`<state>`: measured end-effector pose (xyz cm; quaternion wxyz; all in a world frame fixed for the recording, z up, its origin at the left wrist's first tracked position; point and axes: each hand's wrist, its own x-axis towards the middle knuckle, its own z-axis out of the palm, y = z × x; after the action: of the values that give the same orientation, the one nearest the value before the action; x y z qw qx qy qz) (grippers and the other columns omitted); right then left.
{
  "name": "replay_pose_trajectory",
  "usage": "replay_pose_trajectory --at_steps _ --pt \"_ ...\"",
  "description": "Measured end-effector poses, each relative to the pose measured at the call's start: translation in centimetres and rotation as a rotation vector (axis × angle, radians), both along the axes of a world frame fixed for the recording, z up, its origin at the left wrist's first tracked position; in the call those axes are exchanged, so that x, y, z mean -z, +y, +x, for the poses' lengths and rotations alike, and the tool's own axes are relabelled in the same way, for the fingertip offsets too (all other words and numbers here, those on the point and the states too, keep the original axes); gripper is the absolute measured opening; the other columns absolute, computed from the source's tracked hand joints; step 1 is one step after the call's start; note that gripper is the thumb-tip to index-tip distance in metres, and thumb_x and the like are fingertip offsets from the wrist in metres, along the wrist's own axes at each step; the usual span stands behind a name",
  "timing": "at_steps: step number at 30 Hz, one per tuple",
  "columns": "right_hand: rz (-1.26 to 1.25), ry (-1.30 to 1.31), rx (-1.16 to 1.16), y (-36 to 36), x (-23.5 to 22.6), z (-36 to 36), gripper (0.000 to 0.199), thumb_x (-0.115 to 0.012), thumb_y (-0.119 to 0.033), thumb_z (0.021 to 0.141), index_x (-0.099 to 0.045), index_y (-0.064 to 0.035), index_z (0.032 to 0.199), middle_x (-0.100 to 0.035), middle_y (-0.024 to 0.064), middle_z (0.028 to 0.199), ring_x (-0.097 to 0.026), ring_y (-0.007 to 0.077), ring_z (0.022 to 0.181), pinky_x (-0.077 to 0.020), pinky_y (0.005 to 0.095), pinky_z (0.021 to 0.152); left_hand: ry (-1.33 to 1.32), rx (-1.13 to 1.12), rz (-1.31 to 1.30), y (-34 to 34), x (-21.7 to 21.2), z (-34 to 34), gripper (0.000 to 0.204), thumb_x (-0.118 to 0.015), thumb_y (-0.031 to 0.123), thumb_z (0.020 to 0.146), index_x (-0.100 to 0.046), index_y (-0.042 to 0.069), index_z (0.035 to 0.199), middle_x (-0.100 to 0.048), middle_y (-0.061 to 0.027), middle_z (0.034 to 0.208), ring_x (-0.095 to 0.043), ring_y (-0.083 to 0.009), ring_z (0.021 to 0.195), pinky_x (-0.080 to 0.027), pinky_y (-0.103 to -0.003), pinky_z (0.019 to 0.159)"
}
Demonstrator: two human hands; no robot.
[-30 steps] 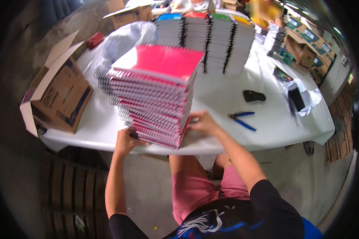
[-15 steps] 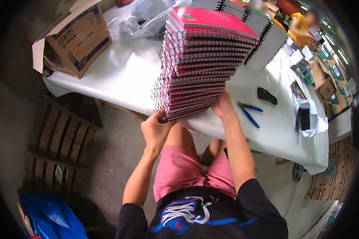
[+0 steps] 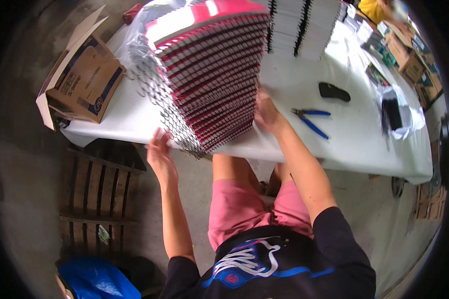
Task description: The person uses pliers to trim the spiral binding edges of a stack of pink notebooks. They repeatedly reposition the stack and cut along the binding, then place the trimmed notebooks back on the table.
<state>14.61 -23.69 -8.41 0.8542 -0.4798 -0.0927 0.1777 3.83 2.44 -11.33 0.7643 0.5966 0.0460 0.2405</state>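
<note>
Here's the tall stack of red-covered spiral-bound notebooks (image 3: 212,74), leaning at the near edge of the white-covered bench (image 3: 344,134), wire coils on the person's left and the bottom corner poking out past the bench edge. The left hand (image 3: 159,152) is under the coil side at the stack's base, fingers spread flat against the lowest coils, pressing rather than wrapped round anything. The right hand (image 3: 265,112) is flat on the opposite side, fingers hidden against the page edges, so how tight that grip is, I can't tell. Between the two palms the whole stack looks squeezed and carried.

As far as I can judge, the stack is gathered and half off the bench, but not set down anywhere. More piles of white-edged spiral notebooks (image 3: 304,25) wait at the back.

Beside the right forearm lie blue-handled pliers (image 3: 312,119) and a small black oblong tool (image 3: 334,91), both untouched. An open brown cardboard box (image 3: 82,82) sits at the left end, clear plastic wrap (image 3: 134,45) crumpled behind the stack. A wooden pallet (image 3: 97,192) lies on the floor below.
</note>
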Motion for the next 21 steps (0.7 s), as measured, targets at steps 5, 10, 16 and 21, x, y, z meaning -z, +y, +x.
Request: replay_pose_trajectory --at_steps 5,10,16,21 --pt "-0.094 -0.004 0.075 2.4 -2.1 -2.6 0.092 -0.021 -0.077 0.081 -0.035 -0.0079 0.140 -0.040 0.0150 0.140 -0.037 0.0275 0.128 -0.0304 0.0389 0.106 0.114 0.055 -0.202 -1.8 1.0 7.0 0.068 -0.027 0.058 0.093 -0.036 0.006 0.136 -0.046 -0.0162 0.132 -0.046 -0.0306 0.119 -0.038 -0.047 0.101" --pt "0.055 -0.165 0.043 2.8 -1.5 -2.7 0.083 -0.022 -0.072 0.086 -0.044 -0.0079 0.134 -0.047 0.0089 0.134 -0.043 0.0195 0.122 -0.0313 0.0339 0.105 0.254 0.398 -0.320 -2.3 1.7 8.7 0.063 -0.032 0.053 0.094 -0.034 0.009 0.139 -0.043 -0.0157 0.134 -0.046 -0.0337 0.120 -0.041 -0.052 0.099" --pt "-0.293 -0.294 0.777 0.2 0.6 -4.2 0.060 -0.040 -0.053 0.093 -0.055 0.0009 0.113 -0.060 0.0128 0.101 -0.053 0.0216 0.095 -0.0384 0.0329 0.093 0.230 0.619 -0.411 0.1 -2.9 10.8 0.065 -0.031 0.055 0.093 -0.033 0.009 0.139 -0.042 -0.0154 0.135 -0.045 -0.0342 0.120 -0.040 -0.053 0.099" --pt "-0.597 -0.787 -0.127 1.2 0.0 -11.4 0.019 -0.058 -0.021 0.082 -0.067 -0.0038 0.085 -0.066 0.0115 0.077 -0.063 0.0222 0.073 -0.0492 0.0357 0.071 0.203 0.635 -0.428 0.6 -3.7 12.2 0.067 -0.031 0.057 0.092 -0.033 0.008 0.139 -0.041 -0.0151 0.136 -0.045 -0.0346 0.121 -0.039 -0.054 0.099"
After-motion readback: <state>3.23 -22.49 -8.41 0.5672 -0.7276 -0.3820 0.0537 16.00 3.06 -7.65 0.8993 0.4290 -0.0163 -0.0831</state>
